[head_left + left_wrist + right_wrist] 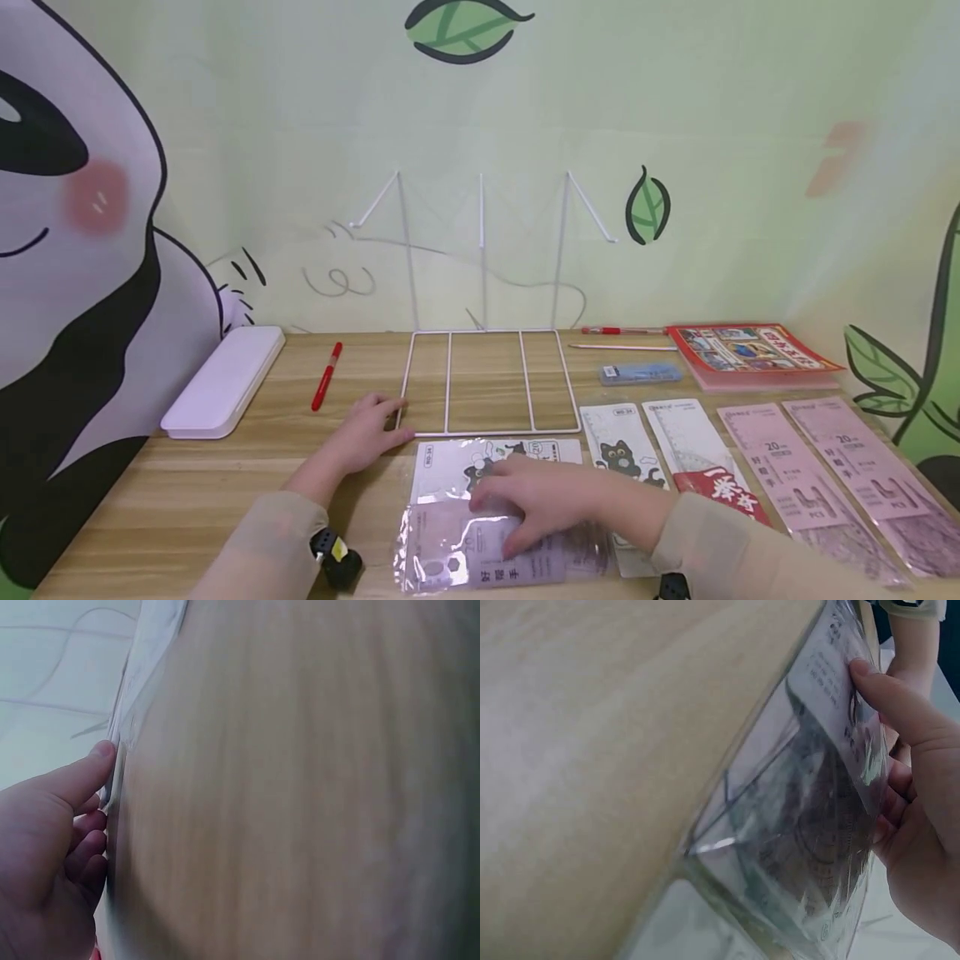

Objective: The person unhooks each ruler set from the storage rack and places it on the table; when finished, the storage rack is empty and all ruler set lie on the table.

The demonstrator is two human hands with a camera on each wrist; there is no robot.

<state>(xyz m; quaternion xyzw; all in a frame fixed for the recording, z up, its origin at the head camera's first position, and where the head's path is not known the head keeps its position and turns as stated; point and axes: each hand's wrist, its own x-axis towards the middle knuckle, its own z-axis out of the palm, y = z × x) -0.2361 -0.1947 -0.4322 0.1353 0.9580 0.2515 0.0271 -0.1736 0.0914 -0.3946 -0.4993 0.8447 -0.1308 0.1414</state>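
A clear pink-printed packet (517, 562) lies crosswise over a white cat-print packet (442, 467) near the table's front. My right hand (551, 497) rests on them, its thumb and fingers spread apart. In the right wrist view, the thumb touches the pink packet's upper face (821, 682), and drawing rulers (810, 840) show through the plastic. At the near left corner of a white wire rack (491, 432), my left hand (367, 433) lies low with relaxed fingers. In the left wrist view, that hand (45, 840) has its fingertips right at the tabletop.
More packets, a white cat-print one (618, 450), a red-and-white one (693, 454) and two pink ones (810, 492), lie right. Beyond them are a blue packet (640, 373), a pencil (622, 347), a pen (618, 331) and books (750, 348). Leftward sit a red pen (327, 377) and white case (225, 379).
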